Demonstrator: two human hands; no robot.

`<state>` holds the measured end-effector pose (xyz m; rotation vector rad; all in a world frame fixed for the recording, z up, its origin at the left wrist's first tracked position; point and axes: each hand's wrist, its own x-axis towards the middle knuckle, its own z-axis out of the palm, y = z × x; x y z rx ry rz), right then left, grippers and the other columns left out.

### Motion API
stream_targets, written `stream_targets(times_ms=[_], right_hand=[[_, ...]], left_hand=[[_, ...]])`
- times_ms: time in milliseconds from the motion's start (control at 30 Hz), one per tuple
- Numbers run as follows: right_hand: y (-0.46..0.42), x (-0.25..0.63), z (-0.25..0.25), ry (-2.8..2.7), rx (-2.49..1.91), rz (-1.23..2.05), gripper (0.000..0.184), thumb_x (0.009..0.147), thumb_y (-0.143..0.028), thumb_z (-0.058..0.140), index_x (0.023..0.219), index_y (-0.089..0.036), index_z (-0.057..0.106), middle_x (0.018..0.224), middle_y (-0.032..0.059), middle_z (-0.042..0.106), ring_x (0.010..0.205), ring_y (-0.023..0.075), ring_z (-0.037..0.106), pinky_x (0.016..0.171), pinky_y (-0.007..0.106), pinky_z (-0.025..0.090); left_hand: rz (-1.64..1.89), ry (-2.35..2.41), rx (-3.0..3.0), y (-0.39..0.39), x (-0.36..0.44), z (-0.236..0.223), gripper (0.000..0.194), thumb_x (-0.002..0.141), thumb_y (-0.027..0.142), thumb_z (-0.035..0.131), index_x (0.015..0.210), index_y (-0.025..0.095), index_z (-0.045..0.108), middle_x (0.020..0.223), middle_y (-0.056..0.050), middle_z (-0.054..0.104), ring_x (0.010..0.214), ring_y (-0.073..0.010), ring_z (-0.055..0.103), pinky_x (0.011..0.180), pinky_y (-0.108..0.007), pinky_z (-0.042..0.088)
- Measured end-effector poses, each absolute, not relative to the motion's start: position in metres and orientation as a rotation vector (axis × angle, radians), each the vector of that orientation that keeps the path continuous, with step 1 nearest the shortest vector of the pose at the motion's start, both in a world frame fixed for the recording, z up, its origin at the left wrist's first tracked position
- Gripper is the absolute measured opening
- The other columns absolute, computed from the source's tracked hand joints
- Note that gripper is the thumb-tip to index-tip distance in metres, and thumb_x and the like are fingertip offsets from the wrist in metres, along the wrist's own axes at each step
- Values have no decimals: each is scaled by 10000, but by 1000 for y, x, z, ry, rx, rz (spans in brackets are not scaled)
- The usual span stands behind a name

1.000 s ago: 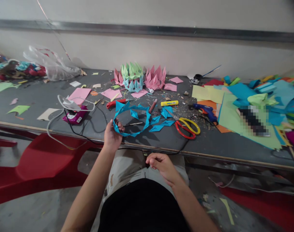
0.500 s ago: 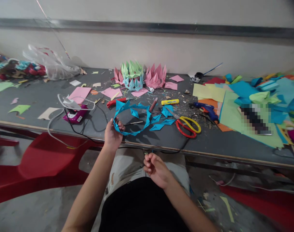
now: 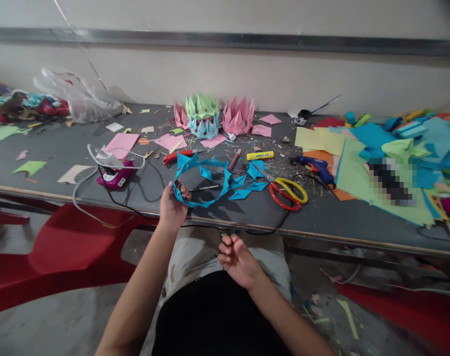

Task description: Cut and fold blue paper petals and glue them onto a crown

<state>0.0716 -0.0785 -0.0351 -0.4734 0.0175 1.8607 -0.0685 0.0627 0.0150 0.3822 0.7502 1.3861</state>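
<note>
My left hand [image 3: 174, 206] is closed on the near left side of a blue folded-paper crown [image 3: 212, 202], holding it tilted over the table's front edge. The crown is a ring of pointed pieces. My right hand [image 3: 236, 259] is above my lap, palm up, with its fingers curled in toward the thumb; whether something small is between them I cannot make out. Loose blue folded pieces [image 3: 243, 192] lie just right of the crown. Beside them rest scissors [image 3: 287, 194] with one red and one yellow handle. A pen-like thin tool [image 3: 204, 188] shows through the ring.
Pink [image 3: 238, 118] and green paper crowns [image 3: 201, 106] stand at the back. A yellow glue stick [image 3: 260, 155], a blue glue gun [image 3: 317, 167] and piled coloured paper [image 3: 388, 198] lie rightward. A purple power strip [image 3: 115, 177] with cables sits left, above a red chair [image 3: 76, 242].
My right hand has shifted very slightly left, its fingers a little loosened. My left hand and the blue crown stay in place.
</note>
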Motion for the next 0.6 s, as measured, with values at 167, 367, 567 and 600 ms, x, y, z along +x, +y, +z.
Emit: stream_targets(times_ms=[167, 367, 567, 600], right_hand=[[-79, 70, -34, 96, -465, 1870, 287, 518, -404, 810, 612, -210, 620, 652, -58, 483, 532, 30, 375, 455, 144, 306], [-79, 69, -34, 126, -380, 1867, 310, 456, -323, 849, 615, -205, 610, 655, -71, 500, 537, 21, 400, 467, 134, 321], [-79, 69, -33, 152, -419, 1876, 256, 506, -316, 834, 624, -217, 629, 645, -69, 485, 523, 22, 382, 456, 137, 304], [-79, 68, -33, 136, -414, 1879, 260, 492, -290, 843, 631, -223, 634, 649, -71, 484, 525, 19, 384, 458, 135, 303]], left_hand=[[1391, 745, 379, 63, -69, 16, 205, 824, 273, 469, 708, 138, 571, 501, 37, 452, 435, -56, 434, 453, -158, 367], [1385, 742, 387, 63, -68, 15, 194, 810, 284, 491, 710, 139, 574, 505, 37, 457, 440, -58, 441, 457, -158, 370], [1386, 735, 385, 63, -69, 14, 206, 820, 270, 461, 709, 139, 575, 504, 35, 459, 438, -58, 439, 456, -159, 370], [1386, 735, 384, 63, -69, 15, 211, 823, 267, 453, 709, 138, 575, 504, 34, 460, 435, -57, 437, 455, -159, 369]])
